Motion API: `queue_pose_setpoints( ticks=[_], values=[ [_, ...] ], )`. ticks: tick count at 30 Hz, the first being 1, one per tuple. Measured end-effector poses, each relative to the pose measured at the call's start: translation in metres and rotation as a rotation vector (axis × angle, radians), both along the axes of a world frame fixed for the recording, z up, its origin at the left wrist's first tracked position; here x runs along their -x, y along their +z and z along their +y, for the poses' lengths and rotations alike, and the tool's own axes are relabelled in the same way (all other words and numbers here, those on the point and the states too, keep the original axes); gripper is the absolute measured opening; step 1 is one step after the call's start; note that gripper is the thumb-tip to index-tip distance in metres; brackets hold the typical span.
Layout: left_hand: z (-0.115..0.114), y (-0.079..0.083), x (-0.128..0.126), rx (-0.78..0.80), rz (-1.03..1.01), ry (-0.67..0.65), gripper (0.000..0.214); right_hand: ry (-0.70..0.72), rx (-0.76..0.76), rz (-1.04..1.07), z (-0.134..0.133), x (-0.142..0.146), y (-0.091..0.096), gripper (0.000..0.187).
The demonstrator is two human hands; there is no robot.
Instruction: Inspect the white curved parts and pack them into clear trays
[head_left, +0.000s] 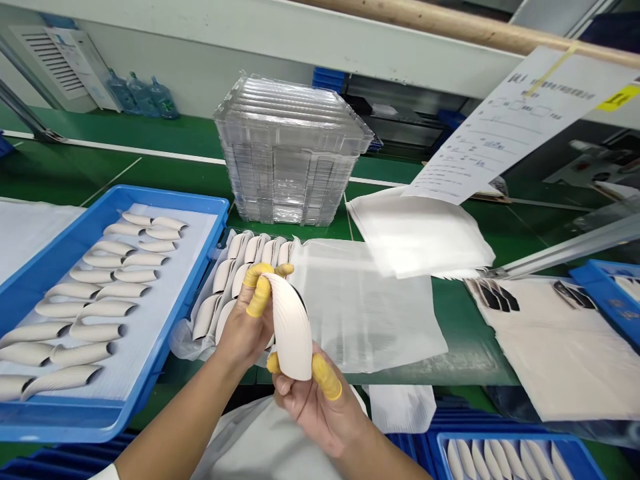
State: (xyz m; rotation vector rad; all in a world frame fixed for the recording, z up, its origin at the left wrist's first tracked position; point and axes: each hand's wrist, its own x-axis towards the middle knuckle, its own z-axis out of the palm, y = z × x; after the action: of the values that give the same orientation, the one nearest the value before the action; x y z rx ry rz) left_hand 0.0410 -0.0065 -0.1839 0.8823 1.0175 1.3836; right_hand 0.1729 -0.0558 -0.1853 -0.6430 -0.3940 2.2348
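Observation:
Between my two hands is a cream-coloured, curved, ribbed shell piece [293, 330] with a dark inner edge, its kind unclear. My left hand [250, 320], with yellow finger cots, pinches its narrow upper end. Lower down, my right hand [320, 393] grips the wider end between thumb and fingers, also in yellow cots. Just behind my left hand, a clear plastic tray [187, 337] holds rows of similar pieces wrapped in thin white sheet. To the left, a blue tray [165, 347] lined with white carries several more such pieces lying in rows.
A tall stack of clear plastic trays [290, 153] stands behind. Thin white sheet [370, 307] spreads over the green bench, with white sheets [425, 230] piled beyond. A written paper [520, 120] hangs at upper right. Another blue tray [443, 440] of pieces is at lower right.

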Motion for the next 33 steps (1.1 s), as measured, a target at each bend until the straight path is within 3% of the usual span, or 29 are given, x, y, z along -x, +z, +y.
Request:
queue_pose_setpoints(
  ticks=[4, 7, 10, 13, 16, 22, 33],
  values=[
    [-0.009, 0.005, 0.007, -0.106, -0.066, -0.176, 0.092, -0.103, -0.152, -0.239, 0.008, -0.008, 0.004, 0.048],
    [-0.01, 0.007, 0.008, -0.051, -0.039, -0.181, 0.069, -0.13, -0.239, -0.33, 0.012, -0.012, 0.006, 0.05],
    [-0.006, 0.005, 0.007, 0.025, -0.052, -0.056, 0.047, -0.128, -0.279, -0.376, 0.013, -0.014, 0.004, 0.052],
    [-0.007, -0.001, 0.008, 0.007, -0.014, -0.024, 0.053, -0.147, -0.336, -0.411, 0.012, -0.018, 0.0, 0.058],
    [-0.017, -0.004, 0.011, -0.096, 0.013, -0.145, 0.066, -0.23, -0.423, -0.482, 0.012, -0.02, -0.004, 0.064],
    [-0.026, -0.001, 0.011, -0.069, -0.072, -0.251, 0.074, -0.364, -0.769, -0.736, 0.013, -0.021, -0.001, 0.049],
    [-0.021, -0.009, 0.007, 0.063, -0.296, -0.266, 0.082, -0.586, -1.412, -1.27, 0.017, -0.023, -0.009, 0.056]
  ],
)
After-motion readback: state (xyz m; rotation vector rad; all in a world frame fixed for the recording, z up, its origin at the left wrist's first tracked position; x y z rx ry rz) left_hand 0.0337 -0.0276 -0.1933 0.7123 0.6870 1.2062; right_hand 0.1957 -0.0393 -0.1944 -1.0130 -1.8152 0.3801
